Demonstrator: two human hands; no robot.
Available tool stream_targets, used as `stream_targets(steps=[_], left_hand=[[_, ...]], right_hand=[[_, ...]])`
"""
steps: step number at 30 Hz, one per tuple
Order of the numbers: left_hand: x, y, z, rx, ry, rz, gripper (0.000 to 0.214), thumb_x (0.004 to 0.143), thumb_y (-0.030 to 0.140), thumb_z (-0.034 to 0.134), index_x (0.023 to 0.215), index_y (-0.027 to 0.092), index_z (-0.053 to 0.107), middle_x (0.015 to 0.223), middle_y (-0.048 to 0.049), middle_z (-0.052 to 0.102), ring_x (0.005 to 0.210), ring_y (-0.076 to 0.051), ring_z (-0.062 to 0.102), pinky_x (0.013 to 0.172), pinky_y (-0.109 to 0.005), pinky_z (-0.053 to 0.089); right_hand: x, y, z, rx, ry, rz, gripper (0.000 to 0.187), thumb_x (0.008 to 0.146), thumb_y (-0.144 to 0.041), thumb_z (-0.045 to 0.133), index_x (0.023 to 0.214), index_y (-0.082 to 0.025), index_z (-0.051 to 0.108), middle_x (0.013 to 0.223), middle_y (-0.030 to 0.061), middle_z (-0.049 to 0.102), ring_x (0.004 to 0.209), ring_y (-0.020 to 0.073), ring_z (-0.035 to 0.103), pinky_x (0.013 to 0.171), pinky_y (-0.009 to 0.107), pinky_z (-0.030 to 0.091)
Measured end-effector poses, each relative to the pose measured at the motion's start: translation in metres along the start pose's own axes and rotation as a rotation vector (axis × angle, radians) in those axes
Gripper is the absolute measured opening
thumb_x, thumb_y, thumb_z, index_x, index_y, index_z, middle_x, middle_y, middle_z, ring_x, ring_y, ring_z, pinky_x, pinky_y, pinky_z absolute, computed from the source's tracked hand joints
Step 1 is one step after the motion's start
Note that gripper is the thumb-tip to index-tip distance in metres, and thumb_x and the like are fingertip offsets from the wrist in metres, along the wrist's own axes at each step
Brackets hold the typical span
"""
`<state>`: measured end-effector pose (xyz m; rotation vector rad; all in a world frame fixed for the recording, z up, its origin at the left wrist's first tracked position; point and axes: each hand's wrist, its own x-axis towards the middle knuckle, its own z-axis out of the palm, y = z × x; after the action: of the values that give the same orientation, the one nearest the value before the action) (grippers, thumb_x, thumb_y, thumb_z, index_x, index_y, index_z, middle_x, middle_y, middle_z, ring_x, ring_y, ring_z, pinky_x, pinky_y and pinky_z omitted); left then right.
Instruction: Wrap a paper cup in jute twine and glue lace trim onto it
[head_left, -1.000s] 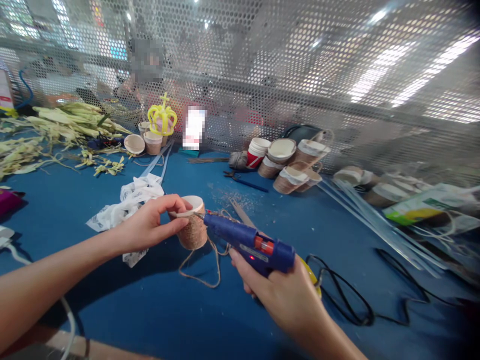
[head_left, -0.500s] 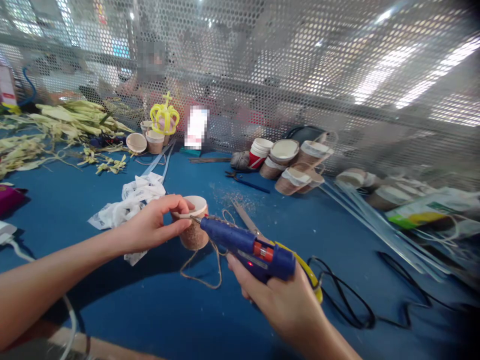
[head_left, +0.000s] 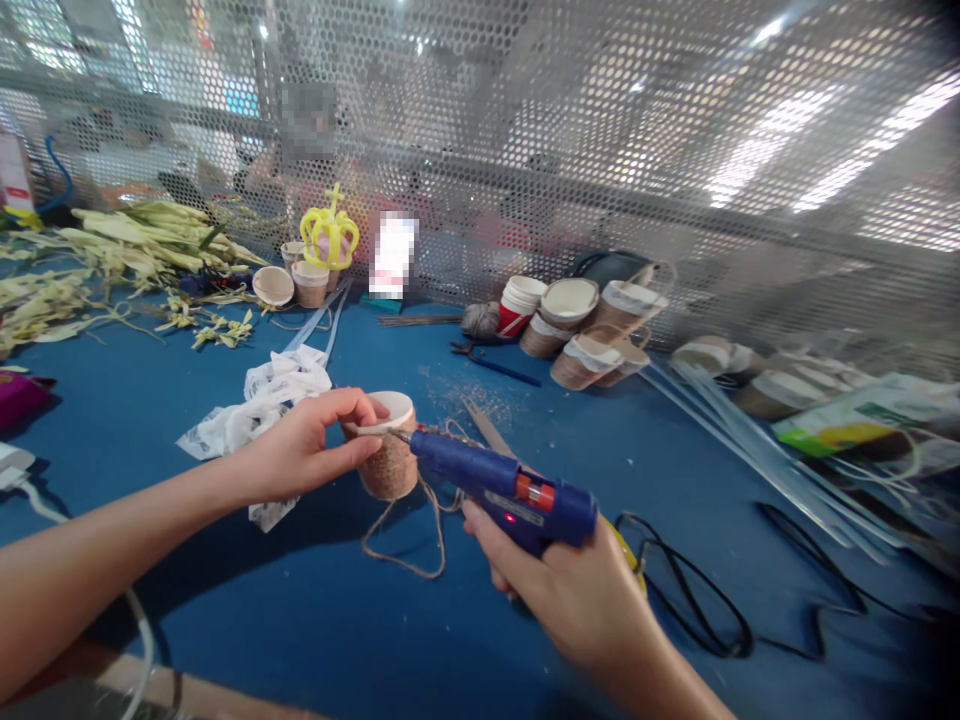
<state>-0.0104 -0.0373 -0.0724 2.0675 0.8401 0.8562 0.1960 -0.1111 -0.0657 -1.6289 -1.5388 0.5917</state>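
While the left hand (head_left: 321,443) pinches the upright cup (head_left: 390,470) by its rim over the table (head_left: 337,620), the right hand (head_left: 551,580), closed around the glue gun (head_left: 469,465), aims there. Brown wrapping (head_left: 394,482) covers the visible side; loose twine (head_left: 431,576) appears left to fix.

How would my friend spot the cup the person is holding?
On the blue table, look near the middle, where the left hand is. It holds the rim of a rough brown cup with a white inside. Unlike the cups farther back, this one has the blue glue gun pointing at its rim.
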Motion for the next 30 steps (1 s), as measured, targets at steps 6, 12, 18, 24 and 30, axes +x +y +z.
stream_targets(steps=[6,12,18,24,30], left_hand=[[0.0,-0.001,-0.001,-0.03,0.005,0.001,0.01,0.082,0.021,0.047,0.074,0.016,0.046,0.099,-0.0095,0.061,0.094,-0.019,0.057,0.079,-0.034,0.045],[0.0,0.002,-0.001,-0.022,0.022,-0.007,0.01,0.081,0.021,0.047,0.073,0.017,0.046,0.095,-0.0088,0.063,0.095,-0.019,0.057,0.077,-0.031,0.047],[0.0,0.001,0.0,-0.015,0.016,-0.015,0.009,0.081,0.021,0.047,0.074,0.017,0.046,0.096,-0.009,0.063,0.097,-0.02,0.057,0.078,-0.033,0.047],[0.0,0.0,-0.001,-0.006,0.017,-0.014,0.009,0.081,0.021,0.048,0.074,0.017,0.045,0.099,-0.0098,0.062,0.098,-0.021,0.057,0.079,-0.034,0.046],[0.0,0.001,-0.001,-0.023,0.019,-0.017,0.01,0.082,0.022,0.047,0.073,0.017,0.045,0.097,-0.0085,0.062,0.096,-0.02,0.058,0.078,-0.033,0.047]], right_hand=[[-0.002,-0.014,-0.008,0.039,-0.029,0.204,0.015,0.066,-0.033,0.06,0.067,-0.018,0.062,0.032,-0.0071,0.046,0.028,0.0102,0.045,0.032,0.021,0.04],[0.01,-0.02,-0.018,0.069,-0.156,0.278,0.012,0.065,-0.025,0.059,0.055,-0.018,0.059,0.035,-0.0048,0.049,0.033,0.011,0.05,0.035,0.021,0.043],[0.019,-0.026,-0.025,-0.019,-0.243,0.221,0.015,0.066,-0.016,0.054,0.053,-0.017,0.061,0.037,-0.003,0.051,0.036,0.0113,0.053,0.038,0.02,0.044],[0.015,-0.017,-0.021,-0.018,-0.208,0.158,0.019,0.071,-0.025,0.054,0.054,-0.017,0.059,0.036,-0.0028,0.051,0.034,0.0109,0.052,0.035,0.02,0.043],[0.004,-0.007,-0.009,0.048,-0.086,0.156,0.016,0.07,-0.033,0.057,0.071,-0.017,0.062,0.036,-0.0055,0.049,0.031,0.0103,0.048,0.032,0.02,0.041]])
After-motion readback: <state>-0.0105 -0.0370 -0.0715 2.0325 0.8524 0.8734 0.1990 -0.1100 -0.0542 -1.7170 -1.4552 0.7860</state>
